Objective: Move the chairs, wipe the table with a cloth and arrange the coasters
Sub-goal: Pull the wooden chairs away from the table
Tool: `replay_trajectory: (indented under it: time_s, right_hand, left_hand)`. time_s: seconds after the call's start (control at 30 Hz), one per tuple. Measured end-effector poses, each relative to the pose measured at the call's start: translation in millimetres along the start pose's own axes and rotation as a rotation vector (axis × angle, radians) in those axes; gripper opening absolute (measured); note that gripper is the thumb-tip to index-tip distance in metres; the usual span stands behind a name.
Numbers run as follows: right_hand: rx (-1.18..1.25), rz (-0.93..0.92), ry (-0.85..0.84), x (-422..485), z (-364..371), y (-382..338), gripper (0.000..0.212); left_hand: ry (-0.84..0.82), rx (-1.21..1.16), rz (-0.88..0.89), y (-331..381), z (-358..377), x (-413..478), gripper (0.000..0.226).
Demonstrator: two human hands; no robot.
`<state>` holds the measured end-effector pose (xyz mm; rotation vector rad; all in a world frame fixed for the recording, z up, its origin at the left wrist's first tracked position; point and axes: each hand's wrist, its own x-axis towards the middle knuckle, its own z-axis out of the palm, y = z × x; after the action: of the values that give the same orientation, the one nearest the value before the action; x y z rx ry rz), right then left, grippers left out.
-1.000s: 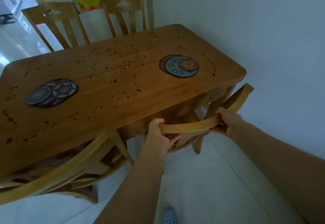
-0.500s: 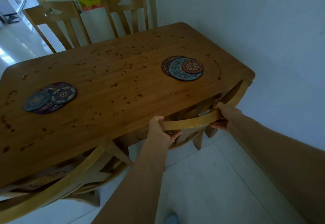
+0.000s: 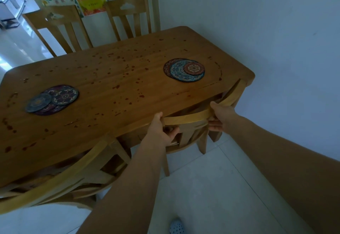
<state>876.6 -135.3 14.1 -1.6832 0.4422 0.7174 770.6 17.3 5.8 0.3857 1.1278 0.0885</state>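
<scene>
A wooden table (image 3: 114,86) spotted with dark red stains fills the view. A wooden chair (image 3: 189,117) stands at its near right edge, its curved top rail close under the tabletop. My left hand (image 3: 161,130) grips the rail's left part and my right hand (image 3: 219,118) grips it further right. One pile of patterned round coasters (image 3: 184,69) lies on the right of the table. Another coaster pile (image 3: 52,98) lies on the left. No cloth is in view.
A second chair (image 3: 60,178) is tucked in at the near left. Two more chairs (image 3: 127,17) stand along the far side. A white wall (image 3: 276,40) runs close by the table's right end. Pale floor tiles (image 3: 211,187) lie under me, with a blue slipper (image 3: 176,226).
Gripped by both hands, the right chair has slid in toward the table, its top rail now almost against the tabletop edge. The camera has come closer to the table.
</scene>
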Motion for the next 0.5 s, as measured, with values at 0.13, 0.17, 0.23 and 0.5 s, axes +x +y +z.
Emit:
replay_trajectory:
  time_s: [0.13, 0.17, 0.23, 0.5]
  right_hand:
    - [0.087, 0.014, -0.056, -39, 8, 7, 0.043]
    - [0.13, 0.009, -0.075, -50, 10, 9, 0.041]
    - [0.211, -0.02, -0.105, -73, 13, 12, 0.041]
    - [0.402, -0.204, -0.258, -186, 16, 38, 0.032]
  left_hand:
    - [-0.089, 0.021, 0.066, -9, -10, -32, 0.043]
    - [-0.099, 0.039, 0.095, -10, -13, -40, 0.047]
    - [-0.124, 0.046, 0.159, -13, -19, -58, 0.054]
    - [-0.28, 0.045, 0.406, -35, -72, -159, 0.033]
